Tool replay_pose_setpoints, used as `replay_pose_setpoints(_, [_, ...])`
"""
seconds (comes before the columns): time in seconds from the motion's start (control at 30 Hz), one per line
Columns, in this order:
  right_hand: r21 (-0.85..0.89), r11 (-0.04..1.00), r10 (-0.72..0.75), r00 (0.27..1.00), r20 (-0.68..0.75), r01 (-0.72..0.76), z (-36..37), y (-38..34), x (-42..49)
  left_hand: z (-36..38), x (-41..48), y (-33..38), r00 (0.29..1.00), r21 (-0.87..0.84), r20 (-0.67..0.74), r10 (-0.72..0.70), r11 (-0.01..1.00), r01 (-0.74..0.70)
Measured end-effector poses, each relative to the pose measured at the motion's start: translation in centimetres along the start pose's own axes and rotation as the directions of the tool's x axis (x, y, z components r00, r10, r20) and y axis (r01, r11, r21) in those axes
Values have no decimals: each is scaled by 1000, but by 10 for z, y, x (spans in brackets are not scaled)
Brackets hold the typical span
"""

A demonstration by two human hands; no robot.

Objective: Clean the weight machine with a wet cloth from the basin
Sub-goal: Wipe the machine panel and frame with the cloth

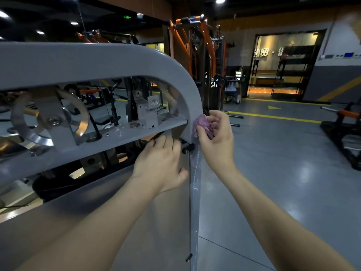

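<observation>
Head view, right hand [216, 135] gripping a bunched pink cloth [203, 125] against the curved outer edge of the grey weight machine frame [117, 57], left hand [160, 165] resting flat, fingers relaxed, on the side panel [136, 222] just beside it, 1 steel pulley [48, 118] inside

Weight machine frame [97, 59]: flat mid grey, unpatterned. Cloth [203, 125]: pale pink-lilac, plain, no print visible. Pulley wheel [48, 118]: bare bright silver, streaked with light reflections. Bracket [146, 112]: silver-grey. Knob [188, 148]: black. Floor [283, 182]: glossy blue-grey with thin dark seams and white glare spots. It is crossed by a yellow line [273, 116], with a yellow arrow [273, 107] painted beyond. Background rig [181, 42]: orange arms on a black frame. Far wall [343, 45]: pale grey above, darker grey below, with a diagonal yellow stripe [340, 89]. Ceiling sign [127, 17]: green.
</observation>
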State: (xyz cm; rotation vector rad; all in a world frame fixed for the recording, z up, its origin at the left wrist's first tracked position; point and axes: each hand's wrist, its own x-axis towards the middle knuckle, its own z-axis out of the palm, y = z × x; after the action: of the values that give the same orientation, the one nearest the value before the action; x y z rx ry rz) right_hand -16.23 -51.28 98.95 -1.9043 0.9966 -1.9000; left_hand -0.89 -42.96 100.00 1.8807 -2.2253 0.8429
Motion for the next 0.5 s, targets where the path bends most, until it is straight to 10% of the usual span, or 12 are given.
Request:
replay_pose_setpoints(0.3, [-183, 864, -474, 880, 20, 469, -13, -47, 57, 1, -1, -2, 1000, -53, -3, 2, 999, -2])
replay_pose_setpoints(0.5, [-227, 839, -478, 869, 130, 495, -12, -29, 54, 4, -2, -3, 1000, -78, -23, 6, 997, -8])
